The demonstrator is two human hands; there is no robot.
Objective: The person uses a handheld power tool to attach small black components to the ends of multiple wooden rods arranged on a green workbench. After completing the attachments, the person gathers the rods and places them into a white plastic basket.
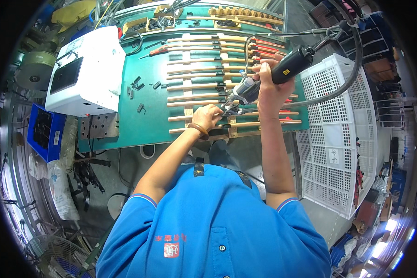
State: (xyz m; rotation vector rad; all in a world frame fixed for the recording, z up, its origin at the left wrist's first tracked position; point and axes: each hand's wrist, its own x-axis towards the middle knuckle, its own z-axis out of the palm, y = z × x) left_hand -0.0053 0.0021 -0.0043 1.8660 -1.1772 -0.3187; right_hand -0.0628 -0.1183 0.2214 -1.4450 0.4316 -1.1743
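Note:
My right hand (269,85) grips a black and grey powered screwdriver (268,76) that hangs from a cable, its tip pointing down at a small black clip (230,111) on a wooden rod. My left hand (207,116) pinches that spot on the rod, fingers closed around the clip, a wooden bangle on the wrist. Several long wooden rods (194,85) with black fittings lie side by side in a jig on the green table (150,116).
A white machine box (85,69) stands on the table's left. Loose black clips (136,85) lie beside it. A blue bin (44,132) sits at the far left. A white lattice crate (338,134) stands on the right. Trays of parts (155,23) line the far edge.

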